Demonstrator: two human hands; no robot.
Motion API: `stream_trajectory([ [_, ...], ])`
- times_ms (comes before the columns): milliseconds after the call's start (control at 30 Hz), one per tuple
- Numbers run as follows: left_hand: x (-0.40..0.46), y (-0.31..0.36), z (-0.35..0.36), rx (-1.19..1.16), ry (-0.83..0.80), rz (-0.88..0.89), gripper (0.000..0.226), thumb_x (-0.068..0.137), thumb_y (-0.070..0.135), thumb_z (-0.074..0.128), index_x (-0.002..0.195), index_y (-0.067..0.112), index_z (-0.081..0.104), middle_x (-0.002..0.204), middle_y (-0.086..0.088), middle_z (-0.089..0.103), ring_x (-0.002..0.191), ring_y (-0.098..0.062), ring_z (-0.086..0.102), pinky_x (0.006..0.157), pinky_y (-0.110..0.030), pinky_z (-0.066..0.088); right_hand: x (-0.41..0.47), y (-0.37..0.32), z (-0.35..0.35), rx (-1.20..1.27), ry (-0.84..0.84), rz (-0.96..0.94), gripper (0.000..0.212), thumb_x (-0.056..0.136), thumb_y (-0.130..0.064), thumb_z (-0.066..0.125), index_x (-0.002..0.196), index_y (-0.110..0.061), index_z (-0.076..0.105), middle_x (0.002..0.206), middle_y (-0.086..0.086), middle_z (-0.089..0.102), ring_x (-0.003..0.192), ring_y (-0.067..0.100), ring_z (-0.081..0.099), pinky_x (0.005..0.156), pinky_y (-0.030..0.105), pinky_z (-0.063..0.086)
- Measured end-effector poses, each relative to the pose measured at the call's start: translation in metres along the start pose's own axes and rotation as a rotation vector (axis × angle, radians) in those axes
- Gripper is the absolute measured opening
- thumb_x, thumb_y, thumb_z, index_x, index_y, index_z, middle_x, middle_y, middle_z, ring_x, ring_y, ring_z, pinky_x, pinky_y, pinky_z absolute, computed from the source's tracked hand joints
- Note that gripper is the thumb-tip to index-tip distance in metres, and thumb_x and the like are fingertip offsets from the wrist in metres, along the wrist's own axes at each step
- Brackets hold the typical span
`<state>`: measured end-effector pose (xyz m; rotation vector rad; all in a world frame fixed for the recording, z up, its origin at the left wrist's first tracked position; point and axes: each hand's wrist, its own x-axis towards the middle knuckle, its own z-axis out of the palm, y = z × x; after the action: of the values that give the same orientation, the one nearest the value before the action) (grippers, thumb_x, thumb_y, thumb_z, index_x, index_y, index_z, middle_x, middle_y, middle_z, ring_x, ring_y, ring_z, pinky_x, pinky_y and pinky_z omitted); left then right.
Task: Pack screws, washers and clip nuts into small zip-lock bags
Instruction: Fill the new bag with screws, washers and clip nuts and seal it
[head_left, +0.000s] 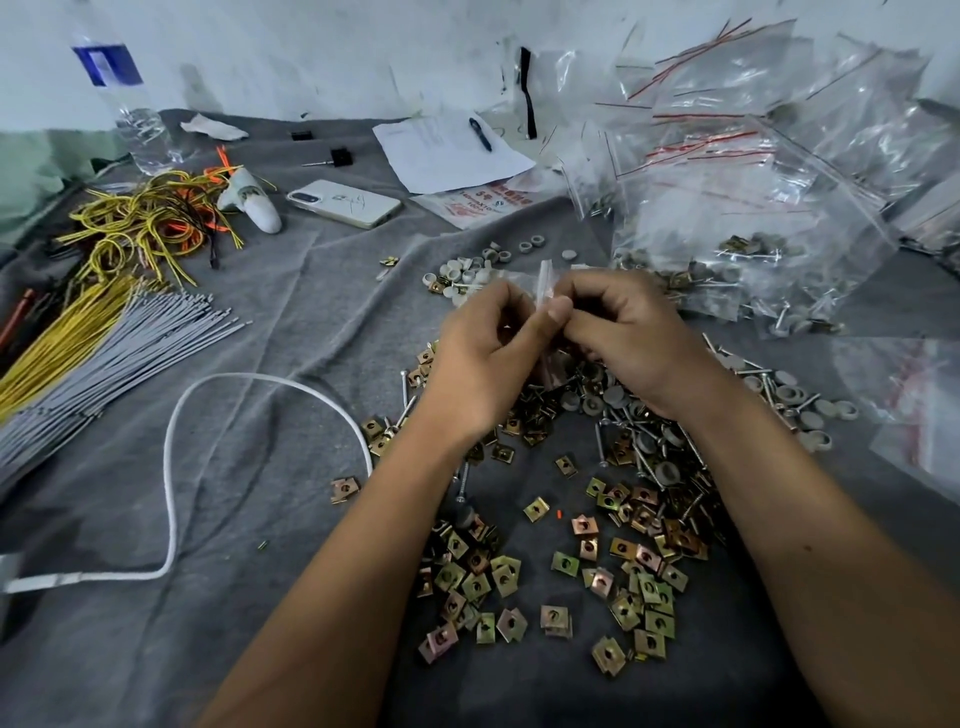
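I have both hands, left hand (480, 358) and right hand (631, 338), pinching a small zip-lock bag (544, 291) together above the clip nuts (618, 551) at six o'clock, probably to work its mouth over the surface (249, 467).

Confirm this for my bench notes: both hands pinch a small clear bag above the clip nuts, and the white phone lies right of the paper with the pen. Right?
Wrong on one point: the head view shows the white phone left of the paper.
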<state>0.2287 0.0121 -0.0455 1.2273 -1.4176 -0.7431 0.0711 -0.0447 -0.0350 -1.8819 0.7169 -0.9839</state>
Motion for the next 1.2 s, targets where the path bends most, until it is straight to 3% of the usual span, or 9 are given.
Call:
stream_trajectory([
  [167, 0.006, -0.005, -0.008, 0.151, 0.059, 0.102, 0.030, 0.104, 0.022, 0.060, 0.081, 0.004, 0.059, 0.063, -0.007, 0.067, 0.059, -0.028, 0.066, 0.054, -0.046, 0.051, 0.001, -0.001, 0.000, -0.105, -0.004, -0.005, 0.011, 0.093, -0.016, 0.064, 0.088, -0.008, 0.071, 0.074, 0.005, 0.065, 0.070, 0.013, 0.061, 0.064, 0.037, 0.055],
  [233, 0.006, -0.006, -0.007, 0.188, 0.064, 0.139, 0.025, 0.104, 0.017, 0.057, 0.082, 0.004, 0.059, 0.065, -0.009, 0.068, 0.060, -0.029, 0.067, 0.057, -0.050, 0.053, 0.000, -0.002, 0.001, -0.141, 0.035, -0.029, 0.011, 0.093, -0.012, 0.065, 0.086, -0.007, 0.071, 0.072, 0.003, 0.066, 0.067, 0.010, 0.061, 0.062, 0.034, 0.056],
  [333, 0.004, -0.007, -0.006, 0.306, 0.100, 0.225, 0.018, 0.101, 0.010, 0.061, 0.083, 0.008, 0.060, 0.063, 0.000, 0.066, 0.056, -0.011, 0.064, 0.052, -0.035, 0.051, 0.000, -0.004, 0.003, -0.264, 0.116, -0.095, 0.012, 0.088, -0.007, 0.067, 0.077, -0.008, 0.070, 0.066, -0.007, 0.064, 0.061, 0.001, 0.057, 0.057, 0.020, 0.046],
  [467, 0.005, -0.005, -0.004, 0.389, 0.111, 0.319, 0.016, 0.097, 0.007, 0.066, 0.082, 0.004, 0.059, 0.061, 0.000, 0.060, 0.055, -0.012, 0.056, 0.049, -0.027, 0.041, -0.002, -0.007, 0.011, -0.427, 0.239, -0.126, 0.012, 0.080, -0.009, 0.069, 0.069, -0.010, 0.065, 0.061, -0.003, 0.060, 0.054, 0.006, 0.053, 0.051, 0.025, 0.045],
  [600, 0.007, -0.003, -0.016, 0.451, 0.203, 0.334, 0.016, 0.095, 0.006, 0.066, 0.082, 0.006, 0.057, 0.063, 0.013, 0.048, 0.054, -0.006, 0.046, 0.050, -0.016, 0.032, -0.001, -0.005, -0.002, -0.546, 0.449, -0.091, 0.017, 0.079, -0.007, 0.069, 0.068, -0.015, 0.059, 0.059, -0.009, 0.053, 0.049, 0.001, 0.049, 0.049, 0.008, 0.035],
  [733, 0.002, 0.003, -0.012, 0.451, 0.237, 0.350, 0.020, 0.089, 0.004, 0.068, 0.078, 0.013, 0.054, 0.061, 0.013, 0.051, 0.054, -0.005, 0.048, 0.051, -0.012, 0.034, -0.001, -0.003, -0.006, -0.509, 0.465, -0.056, 0.013, 0.080, -0.013, 0.062, 0.069, -0.012, 0.056, 0.058, -0.007, 0.050, 0.051, 0.002, 0.041, 0.050, 0.015, 0.034],
  [833, 0.000, 0.008, -0.001, 0.422, 0.271, 0.385, 0.015, 0.088, 0.003, 0.067, 0.079, 0.006, 0.057, 0.063, 0.002, 0.056, 0.056, -0.012, 0.050, 0.050, -0.020, 0.038, -0.001, -0.003, 0.006, -0.352, 0.359, -0.011, 0.011, 0.088, -0.022, 0.064, 0.083, -0.015, 0.056, 0.069, -0.007, 0.055, 0.056, 0.002, 0.050, 0.050, 0.012, 0.040],
  [1033, -0.003, 0.008, 0.007, 0.345, 0.288, 0.277, 0.018, 0.086, 0.014, 0.069, 0.081, 0.008, 0.054, 0.066, 0.002, 0.057, 0.058, -0.016, 0.053, 0.052, -0.033, 0.042, 0.001, -0.002, 0.010, -0.313, 0.278, -0.044, 0.016, 0.086, -0.013, 0.079, 0.092, -0.013, 0.064, 0.080, -0.003, 0.069, 0.073, 0.018, 0.069, 0.065, 0.042, 0.060],
  [1200, -0.001, 0.007, -0.006, 0.378, 0.349, 0.244, 0.018, 0.076, -0.001, 0.070, 0.072, 0.009, 0.056, 0.061, 0.001, 0.056, 0.056, -0.018, 0.052, 0.049, -0.033, 0.042, 0.001, -0.002, 0.003, -0.289, 0.436, -0.087, 0.026, 0.081, 0.000, 0.074, 0.084, -0.021, 0.059, 0.071, -0.008, 0.061, 0.060, 0.004, 0.057, 0.052, 0.023, 0.048],
])
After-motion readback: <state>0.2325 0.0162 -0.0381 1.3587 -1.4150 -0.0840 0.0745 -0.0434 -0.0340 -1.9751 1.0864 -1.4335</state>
